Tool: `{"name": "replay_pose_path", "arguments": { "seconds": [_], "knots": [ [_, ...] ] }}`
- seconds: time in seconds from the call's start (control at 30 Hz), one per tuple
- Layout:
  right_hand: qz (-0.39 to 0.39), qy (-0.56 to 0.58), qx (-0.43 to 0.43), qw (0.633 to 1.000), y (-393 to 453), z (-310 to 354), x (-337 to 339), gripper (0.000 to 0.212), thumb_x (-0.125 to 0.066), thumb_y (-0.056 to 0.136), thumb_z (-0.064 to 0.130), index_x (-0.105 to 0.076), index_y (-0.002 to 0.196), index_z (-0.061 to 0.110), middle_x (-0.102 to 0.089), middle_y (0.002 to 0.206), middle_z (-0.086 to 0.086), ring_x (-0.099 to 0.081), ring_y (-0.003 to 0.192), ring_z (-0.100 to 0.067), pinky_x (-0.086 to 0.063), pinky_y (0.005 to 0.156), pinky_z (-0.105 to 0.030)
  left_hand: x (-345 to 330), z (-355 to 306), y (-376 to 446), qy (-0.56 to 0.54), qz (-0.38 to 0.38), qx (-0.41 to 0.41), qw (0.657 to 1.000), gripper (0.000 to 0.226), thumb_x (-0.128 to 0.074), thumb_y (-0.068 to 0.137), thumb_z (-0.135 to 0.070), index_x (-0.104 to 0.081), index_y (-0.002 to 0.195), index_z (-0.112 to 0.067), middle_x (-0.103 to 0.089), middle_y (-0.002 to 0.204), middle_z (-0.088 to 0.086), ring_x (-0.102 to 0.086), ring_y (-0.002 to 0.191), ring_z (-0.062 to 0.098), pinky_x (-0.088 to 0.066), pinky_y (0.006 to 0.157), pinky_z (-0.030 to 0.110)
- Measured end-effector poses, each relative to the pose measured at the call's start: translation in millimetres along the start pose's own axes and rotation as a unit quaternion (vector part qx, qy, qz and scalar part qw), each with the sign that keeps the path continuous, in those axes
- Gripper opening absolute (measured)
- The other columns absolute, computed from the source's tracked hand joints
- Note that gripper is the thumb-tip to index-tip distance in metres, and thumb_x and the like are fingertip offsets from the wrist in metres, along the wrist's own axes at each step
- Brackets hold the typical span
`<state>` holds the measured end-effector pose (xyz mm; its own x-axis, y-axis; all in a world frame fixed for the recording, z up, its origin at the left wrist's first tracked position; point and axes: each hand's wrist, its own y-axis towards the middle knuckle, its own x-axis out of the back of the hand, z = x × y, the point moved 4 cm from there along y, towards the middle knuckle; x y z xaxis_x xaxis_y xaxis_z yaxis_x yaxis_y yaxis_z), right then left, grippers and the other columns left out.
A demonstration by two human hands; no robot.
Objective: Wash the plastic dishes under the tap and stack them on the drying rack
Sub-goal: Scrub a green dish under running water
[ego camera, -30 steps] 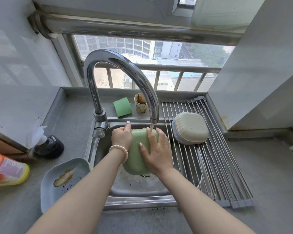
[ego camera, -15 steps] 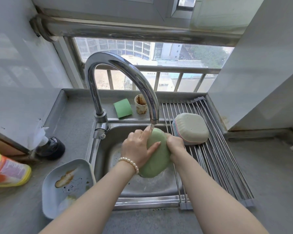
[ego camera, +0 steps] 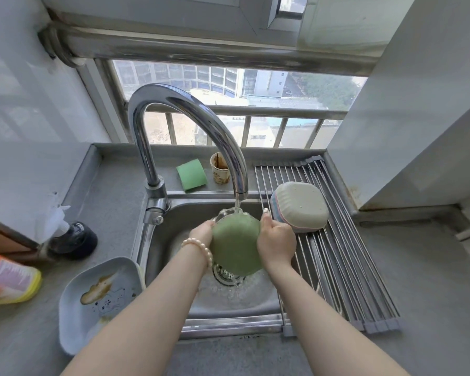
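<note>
A green plastic dish [ego camera: 235,244] is held on edge over the sink [ego camera: 174,221], its back towards me, with water from the tap [ego camera: 190,118] running onto its top rim. My left hand [ego camera: 201,232] grips its left edge and my right hand [ego camera: 276,241] grips its right edge. Upside-down dishes, a beige one on top [ego camera: 300,206], lie stacked on the roll-up drying rack [ego camera: 345,267] right of the sink. A dirty pale blue dish [ego camera: 98,297] with brown stains sits on the counter to the left.
A green sponge [ego camera: 192,177] and a stained paper cup [ego camera: 219,172] stand on the ledge behind the sink. A black-based dispenser [ego camera: 73,238] and an orange-yellow bottle [ego camera: 8,278] are at the left. A wall corner juts out at the right.
The green dish has turned and moved back under the stream. My left hand went from lying over its back to gripping its left edge; my right hand stays on the right edge.
</note>
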<state>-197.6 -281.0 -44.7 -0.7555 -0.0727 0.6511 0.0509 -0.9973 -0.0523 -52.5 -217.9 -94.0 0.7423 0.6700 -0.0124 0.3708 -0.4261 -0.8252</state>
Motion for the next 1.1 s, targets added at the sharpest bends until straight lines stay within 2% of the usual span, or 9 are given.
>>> {"name": "replay_pose_path", "arguments": {
  "seconds": [0.1,0.23,0.33,0.4,0.5,0.6,0.7,0.97,1.1],
  "knots": [
    [-0.07,-0.033,0.242,0.967,-13.1,13.6,1.0,0.064,-0.033,0.096,0.042,-0.036,0.039,0.015,-0.036,0.037,0.003,-0.036,0.039,-0.02,-0.022,0.045,-0.026,0.8,9.9,-11.9,0.013,0.134,0.087,0.987,0.022,-0.054,0.089,-0.027,-0.064,0.096,-0.009,-0.064,0.09,0.015,-0.059,0.086,0.034,-0.046,0.082,0.056],
    [-0.086,0.0,0.493,0.866,-34.7,21.9,2.6,0.055,-0.047,0.098,0.025,-0.044,0.045,0.011,-0.042,0.045,-0.002,-0.037,0.043,-0.019,-0.032,0.045,-0.028,15.7,19.4,0.6,-0.078,0.228,0.16,0.957,0.051,-0.039,0.095,-0.042,-0.051,0.122,-0.001,-0.063,0.103,0.024,-0.063,0.086,0.039,-0.048,0.09,0.054],
    [-0.062,-0.012,0.591,0.804,-51.9,27.2,-2.1,0.051,-0.055,0.095,0.023,-0.043,0.047,0.011,-0.044,0.051,-0.002,-0.037,0.049,-0.02,-0.033,0.054,-0.028,20.0,26.9,8.2,-0.113,0.176,0.139,0.968,0.058,-0.031,0.099,-0.051,-0.053,0.122,-0.002,-0.068,0.092,0.025,-0.069,0.073,0.036,-0.058,0.061,0.045],
    [-0.043,-0.045,0.627,0.777,-55.2,25.4,-6.2,0.049,-0.056,0.094,0.023,-0.044,0.047,0.012,-0.047,0.053,-0.001,-0.04,0.05,-0.019,-0.034,0.056,-0.028,24.6,29.3,14.1,-0.126,0.112,0.069,0.983,0.068,-0.031,0.096,-0.057,-0.055,0.122,0.001,-0.067,0.102,0.025,-0.068,0.088,0.037,-0.058,0.068,0.043],
    [0.021,-0.166,0.61,0.775,-48.4,5.6,-15.6,0.041,-0.052,0.093,0.023,-0.059,0.053,0.013,-0.061,0.062,-0.003,-0.055,0.059,-0.022,-0.046,0.063,-0.03,32.0,30.2,21.1,-0.154,0.047,-0.021,0.987,0.082,-0.047,0.081,-0.069,-0.058,0.122,0.0,-0.065,0.113,0.024,-0.064,0.102,0.04,-0.051,0.087,0.055],
    [0.126,-0.373,0.447,0.803,-40.3,-11.5,-25.0,0.051,-0.034,0.092,0.034,-0.071,0.105,0.001,-0.068,0.113,-0.017,-0.063,0.108,-0.032,-0.05,0.094,-0.041,29.9,15.0,3.9,-0.139,0.011,-0.13,0.982,0.061,-0.052,0.084,-0.061,-0.065,0.096,-0.002,-0.071,0.092,0.02,-0.069,0.086,0.035,-0.054,0.082,0.053],
    [0.231,-0.421,0.296,0.825,-32.2,-12.6,-31.8,0.071,-0.015,0.098,0.048,-0.008,0.151,0.002,-0.003,0.159,-0.015,-0.003,0.147,-0.026,0.002,0.118,-0.039,19.2,7.4,-7.6,-0.121,0.006,-0.187,0.975,0.052,-0.048,0.089,-0.054,-0.063,0.082,-0.005,-0.068,0.082,0.016,-0.065,0.08,0.031,-0.052,0.08,0.046],
    [0.354,-0.319,0.274,0.835,-31.1,30.2,-68.3,0.071,-0.019,0.101,0.048,0.012,0.15,0.007,0.023,0.156,-0.01,0.024,0.143,-0.02,0.015,0.117,-0.039,10.1,19.0,-1.9,-0.185,0.088,-0.161,0.965,0.059,-0.033,0.095,-0.055,-0.056,0.122,-0.008,-0.069,0.11,0.01,-0.068,0.094,0.022,-0.052,0.071,0.031],
    [0.437,-0.246,0.325,0.802,-55.1,26.5,-73.7,0.064,-0.024,0.102,0.033,0.009,0.152,0.013,0.011,0.159,-0.008,0.014,0.146,-0.015,0.011,0.118,-0.036,18.4,19.4,-6.6,-0.205,0.094,-0.121,0.967,0.057,-0.034,0.096,-0.055,-0.061,0.104,-0.005,-0.069,0.102,0.012,-0.067,0.086,0.021,-0.051,0.07,0.033]
  ]
}}
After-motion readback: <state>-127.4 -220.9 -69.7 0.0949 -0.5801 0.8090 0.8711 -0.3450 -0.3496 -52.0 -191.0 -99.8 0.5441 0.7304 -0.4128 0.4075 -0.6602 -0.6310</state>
